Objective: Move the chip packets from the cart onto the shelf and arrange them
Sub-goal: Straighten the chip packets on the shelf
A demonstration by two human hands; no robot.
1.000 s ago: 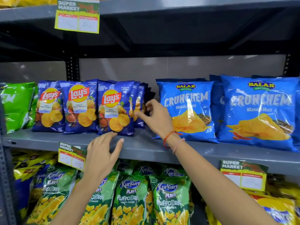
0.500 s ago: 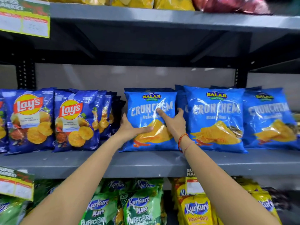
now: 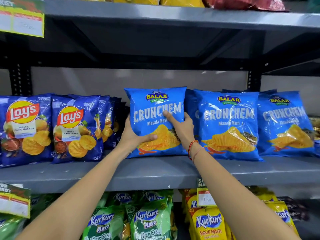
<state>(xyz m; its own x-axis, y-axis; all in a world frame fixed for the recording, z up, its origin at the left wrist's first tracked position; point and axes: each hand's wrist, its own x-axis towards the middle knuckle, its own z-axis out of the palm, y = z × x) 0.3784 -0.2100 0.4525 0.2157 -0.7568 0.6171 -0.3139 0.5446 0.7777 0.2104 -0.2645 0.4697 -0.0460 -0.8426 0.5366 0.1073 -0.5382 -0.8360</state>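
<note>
Price tag (image 3: 21, 21) upper left; another (image 3: 206, 196) below shelf edge.

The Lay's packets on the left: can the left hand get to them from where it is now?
Probably yes. The left hand grips the Crunchem packet right beside the Lay's packets, nothing between them, but it must first let go.
</note>
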